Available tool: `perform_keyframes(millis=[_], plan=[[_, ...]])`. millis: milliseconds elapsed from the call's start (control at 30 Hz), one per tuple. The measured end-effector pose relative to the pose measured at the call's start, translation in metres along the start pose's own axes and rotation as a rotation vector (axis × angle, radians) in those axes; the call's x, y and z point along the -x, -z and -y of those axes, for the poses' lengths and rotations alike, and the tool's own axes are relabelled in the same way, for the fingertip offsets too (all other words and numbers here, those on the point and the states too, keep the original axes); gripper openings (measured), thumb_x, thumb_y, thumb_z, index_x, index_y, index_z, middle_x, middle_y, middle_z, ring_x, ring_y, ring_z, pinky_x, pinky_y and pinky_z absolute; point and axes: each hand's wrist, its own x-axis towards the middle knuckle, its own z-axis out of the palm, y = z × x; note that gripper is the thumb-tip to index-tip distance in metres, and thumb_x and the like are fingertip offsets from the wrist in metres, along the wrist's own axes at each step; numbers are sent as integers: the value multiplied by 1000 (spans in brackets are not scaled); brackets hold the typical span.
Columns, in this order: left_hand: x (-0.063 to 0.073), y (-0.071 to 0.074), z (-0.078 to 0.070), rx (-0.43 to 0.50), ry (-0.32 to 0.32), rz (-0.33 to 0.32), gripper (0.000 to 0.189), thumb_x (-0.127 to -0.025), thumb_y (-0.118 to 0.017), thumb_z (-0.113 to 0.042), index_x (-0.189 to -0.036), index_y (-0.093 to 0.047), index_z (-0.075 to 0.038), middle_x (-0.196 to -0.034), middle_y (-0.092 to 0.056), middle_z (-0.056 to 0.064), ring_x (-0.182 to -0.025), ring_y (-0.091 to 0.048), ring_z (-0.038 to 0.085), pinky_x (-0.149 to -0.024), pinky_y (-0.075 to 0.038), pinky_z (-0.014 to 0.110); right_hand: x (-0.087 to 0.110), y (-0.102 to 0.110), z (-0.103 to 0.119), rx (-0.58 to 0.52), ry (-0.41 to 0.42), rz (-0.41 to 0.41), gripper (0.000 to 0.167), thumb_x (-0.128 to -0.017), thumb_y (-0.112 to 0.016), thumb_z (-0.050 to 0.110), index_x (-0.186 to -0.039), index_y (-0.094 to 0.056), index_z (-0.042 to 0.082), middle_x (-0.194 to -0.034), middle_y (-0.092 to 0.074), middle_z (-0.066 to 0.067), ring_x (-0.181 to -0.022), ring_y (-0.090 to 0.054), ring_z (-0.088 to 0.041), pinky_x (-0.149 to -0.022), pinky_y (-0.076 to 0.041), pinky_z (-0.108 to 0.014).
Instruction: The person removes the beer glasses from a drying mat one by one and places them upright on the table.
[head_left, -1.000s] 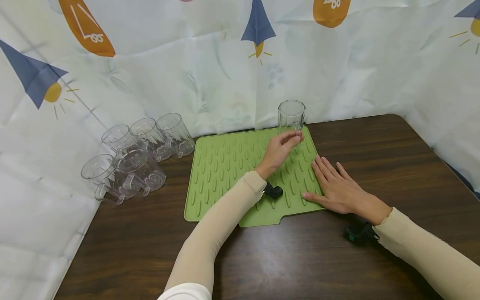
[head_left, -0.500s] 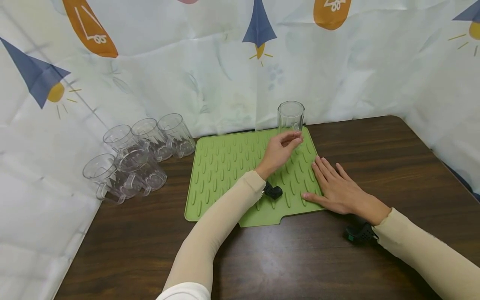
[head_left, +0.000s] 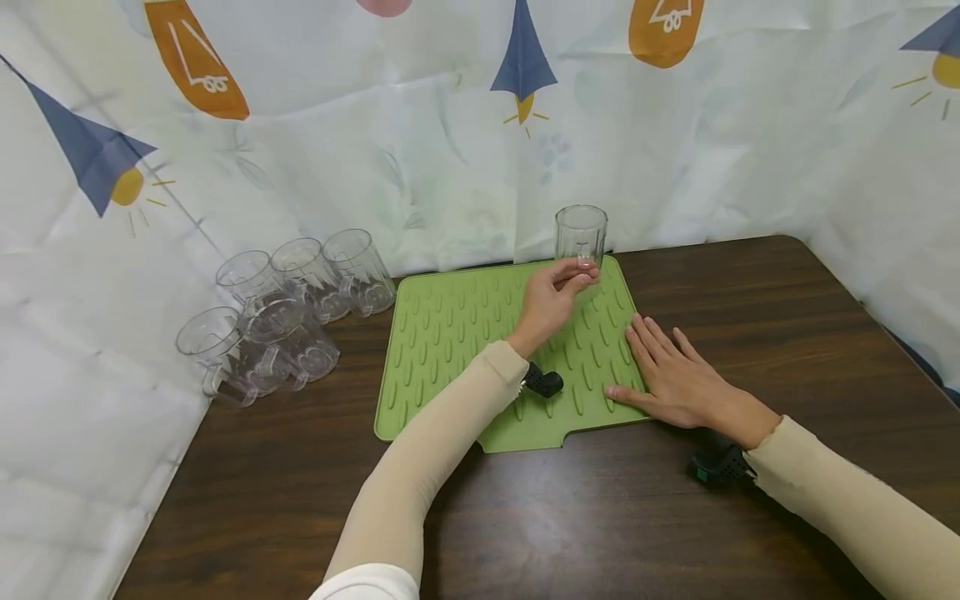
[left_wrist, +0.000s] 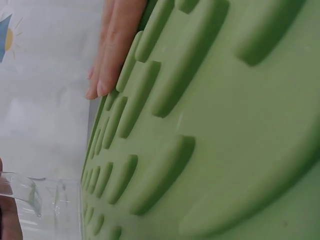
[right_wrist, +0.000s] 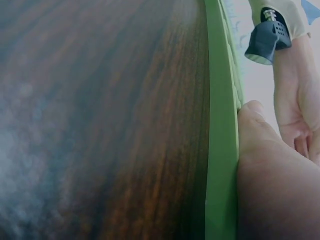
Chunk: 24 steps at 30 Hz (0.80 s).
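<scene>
A clear glass mug [head_left: 581, 229] stands upright at the back right of a green ridged mat [head_left: 450, 333]. My left hand [head_left: 551, 300] is at the mug's near side, its thumb and fingers curled together at the handle. The left wrist view shows the glass handle [left_wrist: 22, 192] at the lower left, with part of the hand beside it; the grip is mostly out of frame. My right hand [head_left: 675, 379] lies flat with spread fingers over the mat's right edge. In the right wrist view, its thumb [right_wrist: 257, 127] rests on the mat's rim.
Several clear glass mugs [head_left: 300, 342] stand in a cluster left of the mat on the dark wooden table [head_left: 562, 525]. A white printed curtain [head_left: 337, 150] hangs close behind the table and along its left side.
My left fingertips have shifted slightly left at the mug's handle, while the mug stays in place. My right hand stays still on the mat. The head view has drifted a little.
</scene>
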Motion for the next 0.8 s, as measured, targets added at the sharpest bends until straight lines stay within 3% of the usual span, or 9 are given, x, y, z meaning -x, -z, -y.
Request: perform_keyframes(millis=[233,467,633,800], plan=[[8,13,-10,4,19,-21,27,-103,-59,-6,-128,-66,5,-123,-73,23,-116,-73,33,-99,-60,23,0,1,3,4,-3,8,105,-99,-42,74,-165,-6,0,-175,4,-20,-163,0,-42,-128,0,-70],[14,27,-20,-67,-18,-50,24,-103,-60,-6,-123,-68,2,-120,-74,21,-112,-74,32,-99,-62,37,0,3,3,4,4,12,105,-100,-42,74,-165,-6,0,-175,5,-21,-163,0,-43,-128,1,-70],[23,37,-27,-77,-22,-40,23,-102,-60,-5,-122,-70,3,-117,-75,23,-110,-74,33,-94,-63,28,0,2,2,-1,4,16,104,-100,-41,74,-165,-5,1,-175,6,-21,-163,0,-44,-127,1,-71],[31,49,-35,-157,-62,-23,23,-103,-60,-6,-122,-70,2,-115,-75,21,-108,-75,31,-92,-61,21,0,3,2,-1,7,7,104,-100,-42,74,-165,-5,1,-175,6,-21,-163,1,-44,-127,1,-71]])
